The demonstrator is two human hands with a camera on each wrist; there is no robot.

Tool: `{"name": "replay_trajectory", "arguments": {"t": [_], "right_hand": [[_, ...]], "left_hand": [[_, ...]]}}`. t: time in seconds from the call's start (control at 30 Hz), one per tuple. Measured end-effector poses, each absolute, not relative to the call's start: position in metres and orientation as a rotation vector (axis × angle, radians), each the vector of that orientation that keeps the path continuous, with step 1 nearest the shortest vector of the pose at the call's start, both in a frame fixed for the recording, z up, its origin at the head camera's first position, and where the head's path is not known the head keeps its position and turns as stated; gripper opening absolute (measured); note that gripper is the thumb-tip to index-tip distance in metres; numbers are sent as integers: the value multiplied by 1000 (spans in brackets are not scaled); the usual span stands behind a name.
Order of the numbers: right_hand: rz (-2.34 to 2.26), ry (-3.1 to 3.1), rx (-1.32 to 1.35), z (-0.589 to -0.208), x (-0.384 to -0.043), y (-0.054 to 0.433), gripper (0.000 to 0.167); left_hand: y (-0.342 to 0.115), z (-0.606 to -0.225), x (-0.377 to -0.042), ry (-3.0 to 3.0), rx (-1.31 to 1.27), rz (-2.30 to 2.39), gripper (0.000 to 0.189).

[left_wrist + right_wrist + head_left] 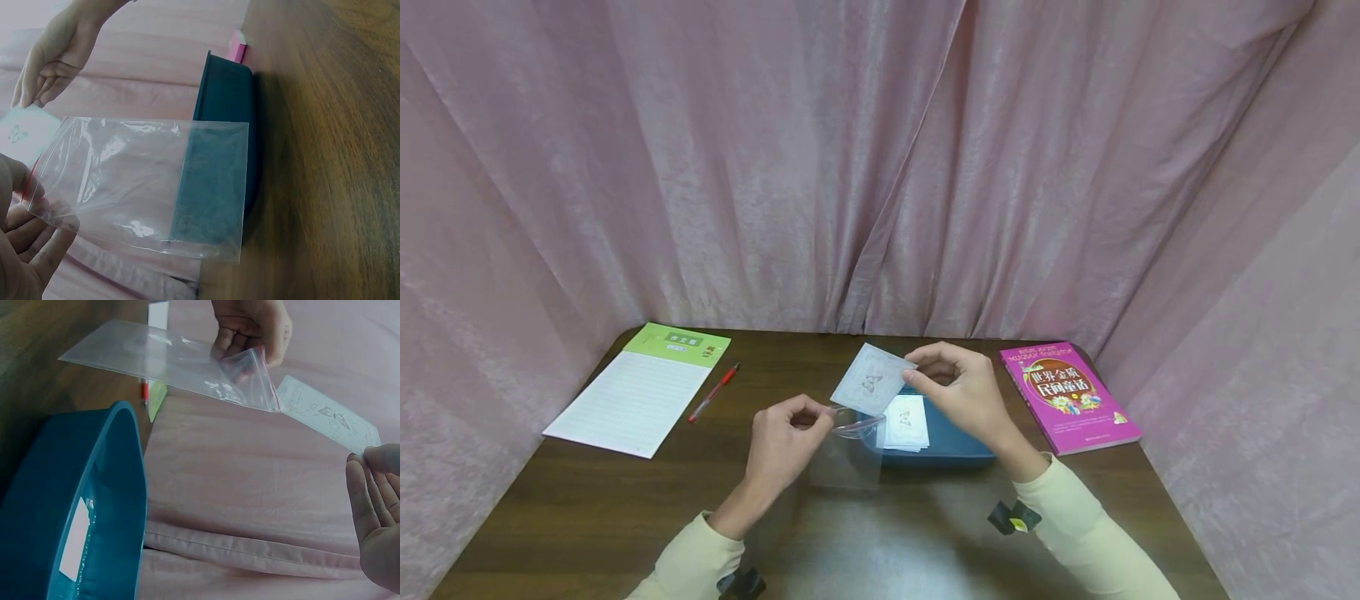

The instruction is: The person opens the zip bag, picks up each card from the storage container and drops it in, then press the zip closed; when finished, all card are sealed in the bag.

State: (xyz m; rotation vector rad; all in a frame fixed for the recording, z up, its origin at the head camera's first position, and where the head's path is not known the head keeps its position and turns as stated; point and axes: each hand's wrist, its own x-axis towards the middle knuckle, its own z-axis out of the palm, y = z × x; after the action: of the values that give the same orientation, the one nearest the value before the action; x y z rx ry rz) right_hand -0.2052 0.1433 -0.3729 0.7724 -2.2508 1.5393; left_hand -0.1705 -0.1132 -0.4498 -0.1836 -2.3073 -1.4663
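While the desk, dark wood, carries the bin, the lighter work hangs in the air; clock read from the bin, head view. Bin: teal, probably stiff plastic, rim the likely place to lift. Bag: clear, red strip at the mouth, hanging between eight and nine o'clock. Left grip, nine o'clock, clamped by thumb and fingers on the mouth's edge. Judged near weightless, limp, slick; apt to crease or cling together, so best taken by one lip of the mouth. Stack: white cards lying in the bin, toward nine o'clock. Card: butterfly print, held tilted at ten o'clock, lower end at the bag's mouth; cannot tell whether any of it is inside. Right grip, one o'clock, thumb and fingertips pinching one corner. Judged light, thin, fairly stiff; corners may bend if pushed. Hold by edge or corner.
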Motion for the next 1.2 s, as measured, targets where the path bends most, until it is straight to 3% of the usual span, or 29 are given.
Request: {"name": "replay_trajectory", "arguments": {"t": [1.2], "right_hand": [[1377,-2221,936,-375,-202,142,17]], "left_hand": [[-107,-445,-169,-2481,-118,-1424,8]]}}
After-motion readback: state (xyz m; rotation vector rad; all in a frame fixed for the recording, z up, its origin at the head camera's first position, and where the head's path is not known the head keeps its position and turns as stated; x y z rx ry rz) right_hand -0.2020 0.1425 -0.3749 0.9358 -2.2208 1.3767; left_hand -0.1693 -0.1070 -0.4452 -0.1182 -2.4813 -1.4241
